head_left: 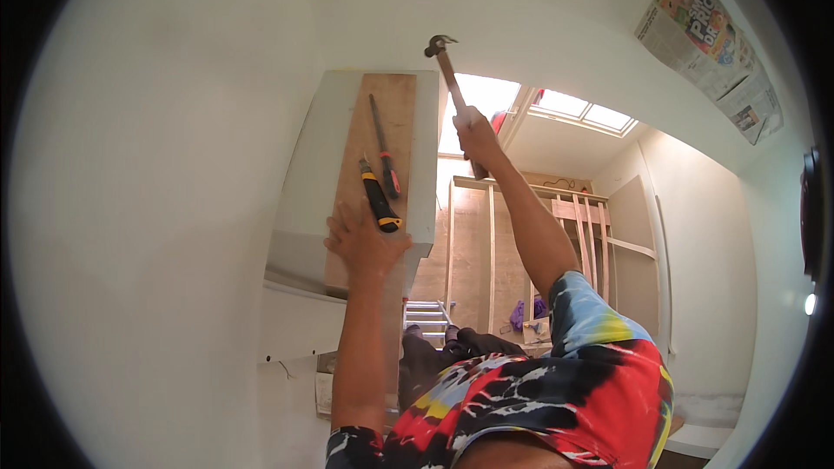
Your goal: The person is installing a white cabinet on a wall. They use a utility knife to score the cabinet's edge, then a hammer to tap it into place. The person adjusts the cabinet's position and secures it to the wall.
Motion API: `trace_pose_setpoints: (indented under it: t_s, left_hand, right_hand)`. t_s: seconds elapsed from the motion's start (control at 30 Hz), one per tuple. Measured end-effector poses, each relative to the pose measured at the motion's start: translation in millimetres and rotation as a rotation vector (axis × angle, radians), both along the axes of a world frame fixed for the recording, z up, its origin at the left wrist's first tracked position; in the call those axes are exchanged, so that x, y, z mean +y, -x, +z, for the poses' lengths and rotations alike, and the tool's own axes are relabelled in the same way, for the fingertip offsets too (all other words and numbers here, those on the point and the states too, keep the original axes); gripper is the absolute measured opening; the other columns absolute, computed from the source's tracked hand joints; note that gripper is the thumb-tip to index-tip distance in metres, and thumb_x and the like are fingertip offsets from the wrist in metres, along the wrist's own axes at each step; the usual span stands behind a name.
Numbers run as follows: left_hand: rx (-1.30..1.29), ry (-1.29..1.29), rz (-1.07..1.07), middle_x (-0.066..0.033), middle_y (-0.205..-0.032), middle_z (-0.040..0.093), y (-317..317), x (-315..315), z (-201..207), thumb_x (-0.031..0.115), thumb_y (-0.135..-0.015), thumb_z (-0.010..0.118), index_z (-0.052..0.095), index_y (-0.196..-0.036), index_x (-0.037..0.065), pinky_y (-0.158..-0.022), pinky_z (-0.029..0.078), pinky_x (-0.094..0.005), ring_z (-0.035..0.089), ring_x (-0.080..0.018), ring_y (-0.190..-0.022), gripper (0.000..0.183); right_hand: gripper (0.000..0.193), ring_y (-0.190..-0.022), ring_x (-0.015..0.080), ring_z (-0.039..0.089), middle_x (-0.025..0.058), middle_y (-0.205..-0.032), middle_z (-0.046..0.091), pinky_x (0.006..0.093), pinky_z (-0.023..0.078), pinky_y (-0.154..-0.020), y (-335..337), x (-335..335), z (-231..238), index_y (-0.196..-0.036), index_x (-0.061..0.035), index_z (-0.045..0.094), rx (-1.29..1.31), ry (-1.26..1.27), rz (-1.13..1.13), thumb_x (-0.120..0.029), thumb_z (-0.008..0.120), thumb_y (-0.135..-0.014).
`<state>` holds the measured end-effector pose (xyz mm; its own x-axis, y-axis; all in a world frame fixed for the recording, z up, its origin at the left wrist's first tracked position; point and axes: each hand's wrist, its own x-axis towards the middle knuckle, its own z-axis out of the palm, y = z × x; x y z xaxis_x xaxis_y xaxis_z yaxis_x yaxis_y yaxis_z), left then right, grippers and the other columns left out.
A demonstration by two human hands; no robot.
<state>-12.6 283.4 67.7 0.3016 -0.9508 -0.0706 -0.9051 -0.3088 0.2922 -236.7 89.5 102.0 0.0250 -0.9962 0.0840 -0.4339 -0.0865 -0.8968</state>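
My right hand (476,135) is raised and closed round the wooden handle of a claw hammer (448,75). The hammer's dark metal head points up and away, in the air to the right of a brown wooden board (393,95). My left hand (360,247) lies on the near part of that board with its fingers spread. Just beyond its fingers rests a black and yellow utility knife (376,194). Beside the knife lies a long slim dark tool, like a file (380,128), with a red and black handle. The board lies on a pale grey box-like surface (317,156).
Below me stands a metal stepladder (427,313), with my feet at it. Lower down, wooden framing (491,243) stands in front of bright windows (584,109). A purple bag (521,314) lies near the framing. Newspaper sheets (712,52) hang on the right wall.
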Motion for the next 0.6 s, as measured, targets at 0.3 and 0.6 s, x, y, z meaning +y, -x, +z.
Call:
trace_pose_setpoints:
  t_s: [0.3, 0.6]
  left_hand:
    - [0.046, -0.013, 0.003, -0.0239, -0.165, 0.021, 1.1, 0.0, 8.2, 0.057, -0.062, 0.086, 0.038, -0.157, 0.021, -0.112, 0.022, -0.0751, 0.018, -0.055, -0.149, 0.112]
    - [0.004, -0.053, 0.016, -0.0222, -0.165, 0.018, 6.7, -3.6, 14.8, 0.053, -0.062, 0.086, 0.034, -0.159, 0.018, -0.113, 0.023, -0.0737, 0.017, -0.0546, -0.149, 0.115]
  right_hand:
    - [0.018, -0.071, 0.0315, 0.067, 0.0187, -0.089, 0.063, 0.0418, 0.058, -0.061, 38.5, -83.7, -38.2, -0.095, -0.001, 0.066, 0.685, 0.098, 0.07, -0.015, 0.054, -0.093]
    - [0.021, -0.073, 0.0341, 0.068, 0.0213, -0.087, 0.064, 0.0447, 0.058, -0.064, 28.7, -118.4, -53.4, -0.093, -0.0001, 0.066, 0.612, 0.231, -0.006, -0.019, 0.059, -0.091]
